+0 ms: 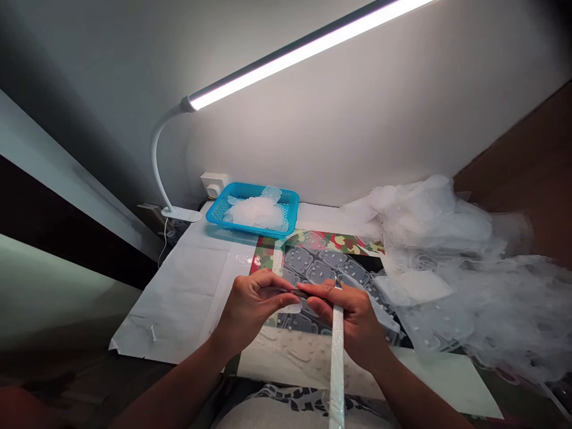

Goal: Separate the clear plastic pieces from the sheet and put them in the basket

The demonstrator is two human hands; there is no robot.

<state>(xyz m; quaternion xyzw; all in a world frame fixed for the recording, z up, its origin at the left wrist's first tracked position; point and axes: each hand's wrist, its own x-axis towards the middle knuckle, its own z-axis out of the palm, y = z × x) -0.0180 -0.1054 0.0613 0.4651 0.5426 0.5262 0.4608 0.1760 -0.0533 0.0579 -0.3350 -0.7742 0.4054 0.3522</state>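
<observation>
My left hand [250, 304] is closed in a pinch on the edge of a thin translucent plastic piece [291, 308], partly hidden by the fingers. Opposite it, my right hand [355, 319] is closed around a slim dark tool [302, 294], its tip touching or nearly touching the left fingertips. Its exact kind is hard to make out. A long white strip [337, 369] with a shiny wrapped look runs from the right fingers down to the frame's bottom edge. Below the hands lie grey-looking clear plastic sheets [322, 271] with rounded outlines and small white dots.
A blue basket [214, 217] holding a heap of translucent pieces [254, 213] stands at the back. Piles of clear plastic pieces [482, 298] cover the right side. White paper [179, 298] spreads at left. A lit lamp [286, 62] hangs overhead, beside a wall socket [214, 183].
</observation>
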